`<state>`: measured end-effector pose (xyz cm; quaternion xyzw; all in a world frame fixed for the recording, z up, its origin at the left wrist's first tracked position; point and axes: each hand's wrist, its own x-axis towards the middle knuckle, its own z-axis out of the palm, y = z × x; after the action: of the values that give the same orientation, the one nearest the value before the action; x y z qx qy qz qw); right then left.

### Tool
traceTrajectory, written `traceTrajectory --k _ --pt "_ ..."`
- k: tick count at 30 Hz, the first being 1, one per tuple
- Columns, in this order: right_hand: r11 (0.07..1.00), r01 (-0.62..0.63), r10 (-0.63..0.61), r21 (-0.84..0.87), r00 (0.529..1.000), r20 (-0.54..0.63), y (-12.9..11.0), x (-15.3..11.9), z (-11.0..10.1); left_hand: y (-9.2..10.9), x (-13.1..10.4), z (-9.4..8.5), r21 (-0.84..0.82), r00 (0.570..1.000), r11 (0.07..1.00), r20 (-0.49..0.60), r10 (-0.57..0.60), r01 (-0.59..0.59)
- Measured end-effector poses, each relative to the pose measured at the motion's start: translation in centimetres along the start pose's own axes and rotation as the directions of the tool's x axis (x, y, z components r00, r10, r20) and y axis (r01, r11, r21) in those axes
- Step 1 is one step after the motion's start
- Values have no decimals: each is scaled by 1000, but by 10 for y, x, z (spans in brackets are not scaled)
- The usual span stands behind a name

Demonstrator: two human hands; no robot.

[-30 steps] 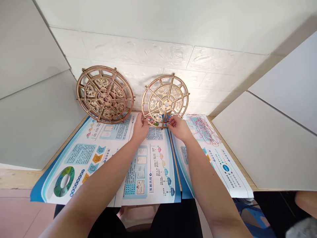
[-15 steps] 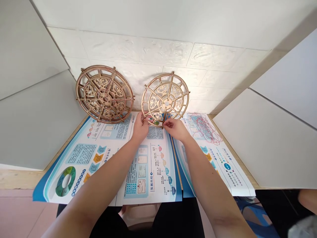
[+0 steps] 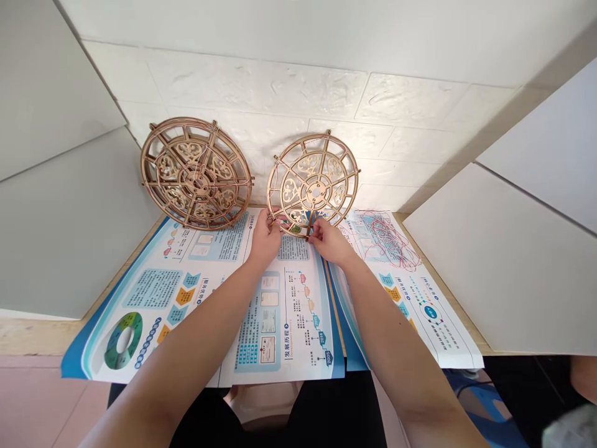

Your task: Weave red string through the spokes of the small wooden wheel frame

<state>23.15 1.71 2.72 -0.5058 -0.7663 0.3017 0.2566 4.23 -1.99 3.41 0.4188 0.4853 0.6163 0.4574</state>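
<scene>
Two round openwork frames, gold-brown, lean against the white wall. The right round frame [image 3: 316,193] has its lower rim between my hands. My left hand [image 3: 267,238] grips its lower left edge, thumb in front. With fingers pinched together, my right hand [image 3: 329,241] is at the bottom of the rim; whatever thin thing is between the fingertips is too small to make out. The left round frame [image 3: 194,182] stands untouched, with reddish wire strung along its rings and spokes. A loose tangle of thin red wire [image 3: 389,239] lies on the printed sheets right of my right hand.
Printed blue and white sheets [image 3: 153,289] cover the wooden tabletop [image 3: 32,336]. Pale panels stand at the left [image 3: 56,218] and right [image 3: 522,261]. Below the table's right side are a blue stool [image 3: 485,404] and part of another person [image 3: 583,379].
The view has shifted slightly. My right hand's fingers have changed pose a little at the bottom rim; my left hand keeps its hold.
</scene>
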Motion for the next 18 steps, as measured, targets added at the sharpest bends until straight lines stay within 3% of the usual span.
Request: traceTrajectory --k 8,18 --pt "995 -93 91 -31 994 -57 -8 0 2 -4 1 -1 4 999 999 7 32 -32" --pt "992 -92 87 -85 995 -57 -12 -2 -1 -2 1 0 21 999 999 6 49 -49"
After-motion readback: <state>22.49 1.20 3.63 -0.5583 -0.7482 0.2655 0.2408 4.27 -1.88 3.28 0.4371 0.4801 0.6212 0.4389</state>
